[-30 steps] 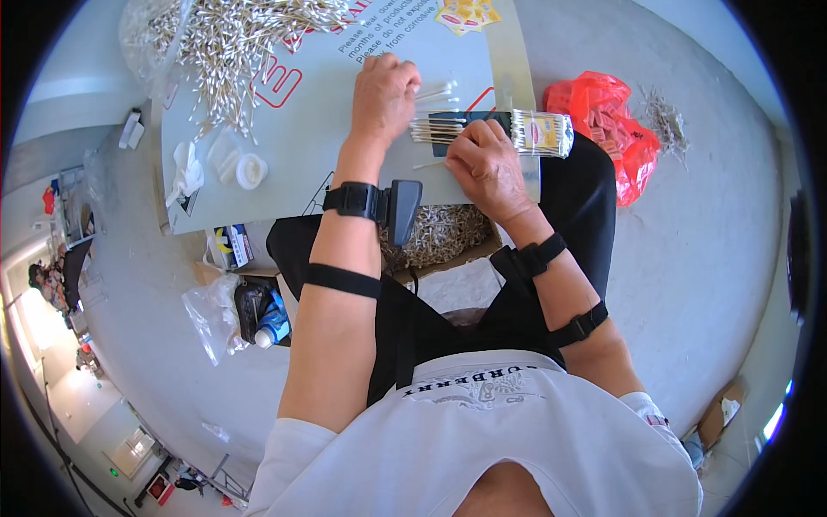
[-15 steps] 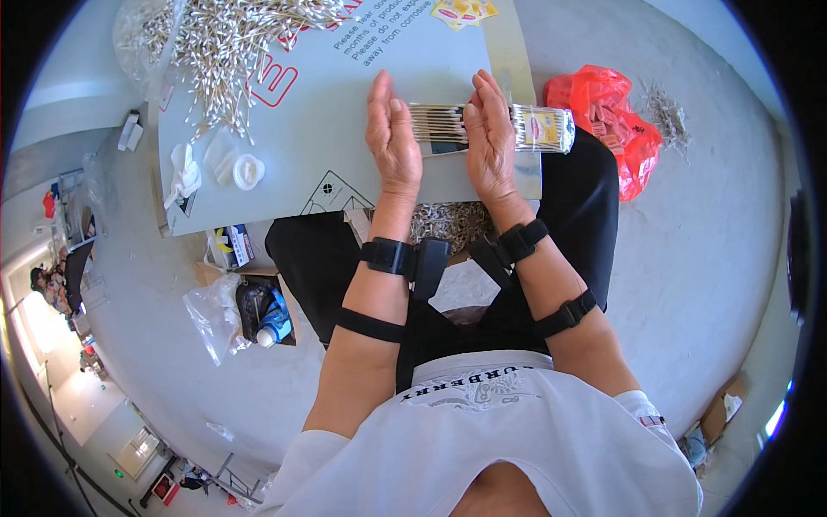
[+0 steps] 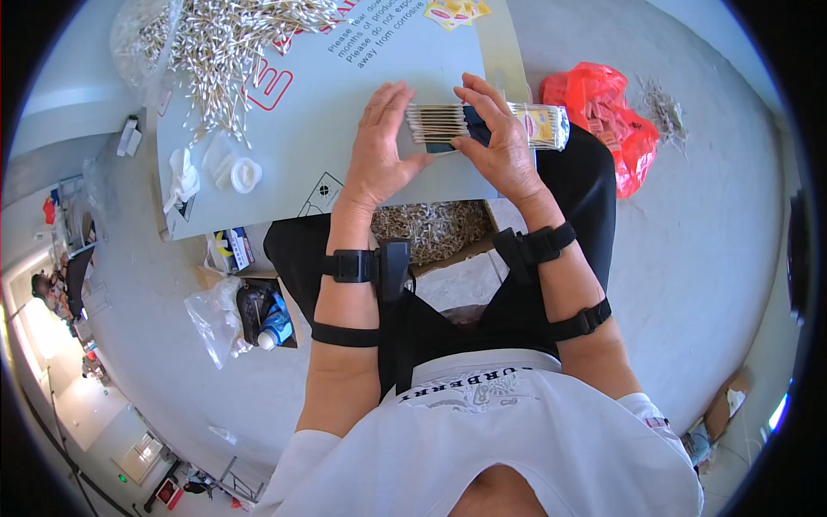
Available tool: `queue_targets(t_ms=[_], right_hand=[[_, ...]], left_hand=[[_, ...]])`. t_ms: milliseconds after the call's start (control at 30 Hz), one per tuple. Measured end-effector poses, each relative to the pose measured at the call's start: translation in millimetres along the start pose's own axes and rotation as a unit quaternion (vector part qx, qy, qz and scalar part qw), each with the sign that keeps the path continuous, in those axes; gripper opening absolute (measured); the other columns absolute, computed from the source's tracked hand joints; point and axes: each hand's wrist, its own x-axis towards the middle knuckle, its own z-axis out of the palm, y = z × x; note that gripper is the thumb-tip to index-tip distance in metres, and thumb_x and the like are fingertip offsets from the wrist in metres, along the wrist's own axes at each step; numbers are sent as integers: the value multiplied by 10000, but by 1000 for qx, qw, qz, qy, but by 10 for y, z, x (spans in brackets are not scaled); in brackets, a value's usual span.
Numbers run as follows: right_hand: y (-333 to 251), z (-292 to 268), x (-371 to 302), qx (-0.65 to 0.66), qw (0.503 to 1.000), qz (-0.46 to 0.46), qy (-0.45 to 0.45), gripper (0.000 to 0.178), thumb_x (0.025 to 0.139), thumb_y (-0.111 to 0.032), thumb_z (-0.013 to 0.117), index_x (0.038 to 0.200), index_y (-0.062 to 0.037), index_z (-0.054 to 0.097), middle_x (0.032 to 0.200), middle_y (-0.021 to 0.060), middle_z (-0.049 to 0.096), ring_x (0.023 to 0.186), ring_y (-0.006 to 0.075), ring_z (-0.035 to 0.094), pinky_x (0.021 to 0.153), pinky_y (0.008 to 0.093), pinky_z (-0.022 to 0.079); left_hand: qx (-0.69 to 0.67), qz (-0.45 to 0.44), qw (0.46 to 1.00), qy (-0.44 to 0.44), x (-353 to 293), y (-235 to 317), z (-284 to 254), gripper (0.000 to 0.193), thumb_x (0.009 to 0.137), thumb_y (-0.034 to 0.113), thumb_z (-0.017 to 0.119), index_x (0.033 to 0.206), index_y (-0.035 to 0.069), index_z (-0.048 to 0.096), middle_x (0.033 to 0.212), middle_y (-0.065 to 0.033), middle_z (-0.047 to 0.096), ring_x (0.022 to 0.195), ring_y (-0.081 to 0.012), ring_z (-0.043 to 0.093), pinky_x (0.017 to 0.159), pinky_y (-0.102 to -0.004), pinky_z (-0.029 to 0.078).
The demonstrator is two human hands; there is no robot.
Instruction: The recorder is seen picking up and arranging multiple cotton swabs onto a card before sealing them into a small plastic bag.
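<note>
A neat row of cotton swabs [image 3: 436, 125] lies side by side on the board, with a dark blue surface under its right end. Left of the row, my left hand [image 3: 377, 142] is open, thumb spread from the fingers and nothing in it. My right hand [image 3: 506, 145] is open over the row's right end, thumb tip near its lower edge and fingers arched past the upper edge. Whether it presses on the swabs is hard to see. Just beyond that hand, a clear packet [image 3: 544, 127] with a yellow label reaches past the board's right edge.
On the grey board [image 3: 301, 155] rest a large heap of loose swabs [image 3: 220, 52], a small white cup [image 3: 245, 174] and yellow labels [image 3: 457, 12]. Below sits a box of swabs [image 3: 435, 231]. A red bag [image 3: 594, 112] is at right; a carton [image 3: 290, 332] at left.
My hands have moved apart, the left one leftward and the right one slightly rightward. Both have gone from flat, upright palms to spread, curved fingers. More of the swab row's left end shows.
</note>
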Motion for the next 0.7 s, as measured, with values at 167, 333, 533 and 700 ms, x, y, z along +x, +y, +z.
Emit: queue_targets(t_ms=[167, 333, 533, 700], right_hand=[[7, 26, -50, 0, 1000, 3, 23, 565, 739, 74, 642, 1286, -16, 532, 1418, 151, 463, 1308, 330, 462, 1084, 361, 378], [94, 294, -111, 141, 982, 23, 127, 469, 810, 99, 572, 1269, 11, 529, 1406, 171, 470, 1308, 307, 466, 1078, 352, 382], [79, 337, -123, 279, 934, 68, 210, 371, 911, 85, 490, 1280, 49, 520, 1413, 149, 464, 1302, 214, 448, 1089, 309, 356], [46, 388, -129, 327, 916, 80, 217, 339, 951, 28, 483, 1287, 63, 522, 1436, 142, 443, 1312, 206, 433, 1078, 304, 353]], left_hand=[[81, 18, 996, -18, 36, -3, 49, 769, 643, 51, 783, 1347, 41, 474, 1441, -127, 439, 1380, -328, 352, 1137, -427, 302], [-44, 9, 998, 48, 23, -30, 197, 723, 698, 8, 742, 1363, 50, 461, 1432, -123, 452, 1371, -324, 370, 1134, -426, 305], [226, 27, 973, 20, -105, 232, 251, 732, 841, 256, 685, 1462, 65, 347, 1547, -129, 294, 1445, -309, 243, 1165, -481, 218], [246, -41, 968, -27, -203, 273, 369, 851, 854, 498, 613, 1486, 28, 291, 1577, -157, 215, 1477, -284, 151, 1182, -513, 106]])
